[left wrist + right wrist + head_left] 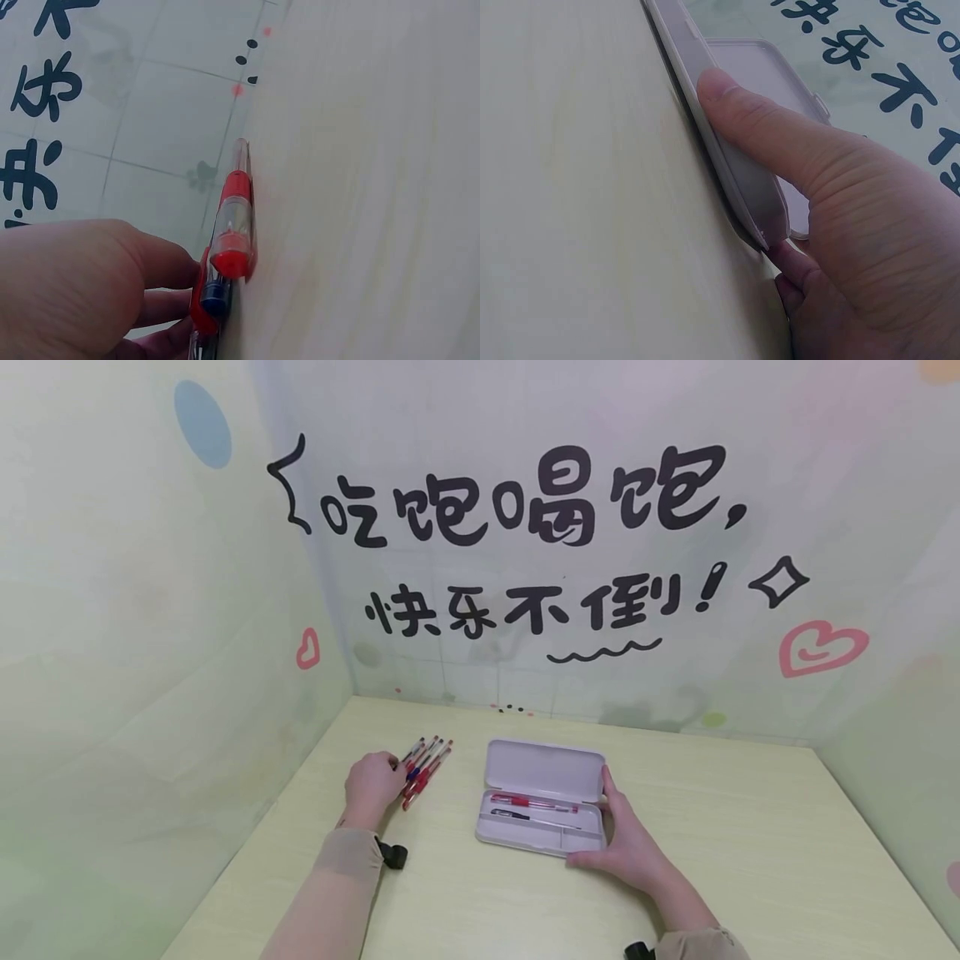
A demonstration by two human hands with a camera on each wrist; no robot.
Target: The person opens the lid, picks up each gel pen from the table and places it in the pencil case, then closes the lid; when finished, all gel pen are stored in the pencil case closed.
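Observation:
Several red, blue and black pens [426,768] lie in a loose bundle on the table. My left hand [373,785] is at the bundle's left side. In the left wrist view, the thumb and fingers of my left hand [90,292] meet the side of the pens [232,232]; the fingertips are partly hidden, so a grip cannot be made out. A pale pencil case [517,837] stands open, lid back, with a red pen [525,803] and a black pen [517,816] inside. My right hand [637,852] grips its right end, thumb on the front wall [742,169].
The pale wooden table [465,902] reaches to a printed wall [465,677] at the back, with further walls at left and right. Between the pen bundle and the case lies bare tabletop. A dark strap device [393,855] sits at my left wrist.

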